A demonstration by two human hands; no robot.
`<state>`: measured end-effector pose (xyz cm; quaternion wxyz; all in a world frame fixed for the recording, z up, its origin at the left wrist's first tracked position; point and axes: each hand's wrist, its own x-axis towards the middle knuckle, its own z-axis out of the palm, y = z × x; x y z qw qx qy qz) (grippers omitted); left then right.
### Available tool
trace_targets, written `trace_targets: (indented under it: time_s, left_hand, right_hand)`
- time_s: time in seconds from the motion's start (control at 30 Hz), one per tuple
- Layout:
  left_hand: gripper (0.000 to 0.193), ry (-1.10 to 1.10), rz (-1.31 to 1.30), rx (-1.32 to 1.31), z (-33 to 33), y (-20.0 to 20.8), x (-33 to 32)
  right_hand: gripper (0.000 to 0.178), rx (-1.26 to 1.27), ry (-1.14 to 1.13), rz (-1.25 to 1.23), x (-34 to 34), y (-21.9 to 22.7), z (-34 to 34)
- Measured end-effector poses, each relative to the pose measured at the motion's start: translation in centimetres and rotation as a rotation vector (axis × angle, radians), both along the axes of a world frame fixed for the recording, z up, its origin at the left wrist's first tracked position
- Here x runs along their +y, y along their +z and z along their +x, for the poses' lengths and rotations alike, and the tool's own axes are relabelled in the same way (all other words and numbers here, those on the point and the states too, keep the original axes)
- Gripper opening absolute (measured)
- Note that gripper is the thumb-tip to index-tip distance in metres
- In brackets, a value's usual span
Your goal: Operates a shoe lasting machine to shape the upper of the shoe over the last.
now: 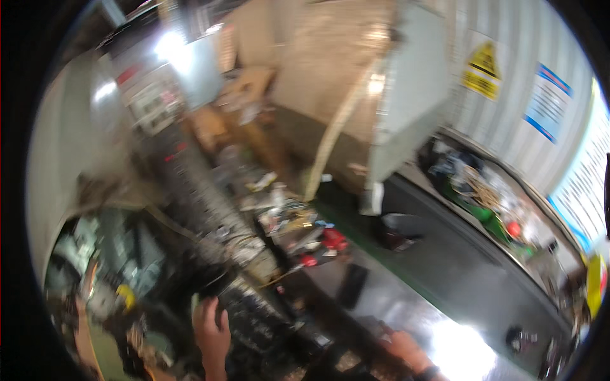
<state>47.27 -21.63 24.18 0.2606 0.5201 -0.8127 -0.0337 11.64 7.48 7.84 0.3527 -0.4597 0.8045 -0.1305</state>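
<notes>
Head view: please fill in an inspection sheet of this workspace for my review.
Surface: shiny metal surface with strong glare; dark belt-like strip beyond it.
Job's things: dark flat piece on the metal, nearest the right hand; blur hides detail.
Clutter: red items among mixed scraps; more mixed scraps along the far right side.
Hands: left raised, thumb apart from fingers; right low, over the metal's near edge. Whether either holds anything is unclear.
Cables: none identifiable in the blur.
Surroundings: ribbed pale wall with yellow-and-black sign and blue-and-white notice.
</notes>
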Motion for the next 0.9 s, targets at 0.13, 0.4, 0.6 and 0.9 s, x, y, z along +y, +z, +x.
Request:
trace_targets:
  time_s: [0.13, 0.4, 0.6, 0.9]
  left_hand:
    - [0.086, 0.47, -0.319, -0.006, 6.2, 2.2, -2.4]
    - [0.101, 0.528, -0.21, 0.053, 14.9, 1.9, -2.4]
    - [0.118, 0.64, -0.056, 0.28, 16.0, 1.4, -1.8]
    - [0.11, 0.772, -0.005, 0.264, 15.4, 0.4, -1.4]
  right_hand:
    - [0.053, -0.136, -0.098, -0.328, -0.6, -5.0, -2.0]
    - [0.062, -0.046, -0.012, -0.321, -4.3, -1.9, -0.5]
    - [0.073, -0.067, -0.026, -0.209, -0.4, -0.1, -0.5]
    - [0.07, -0.037, -0.156, -0.307, -0.1, 1.4, -0.6]
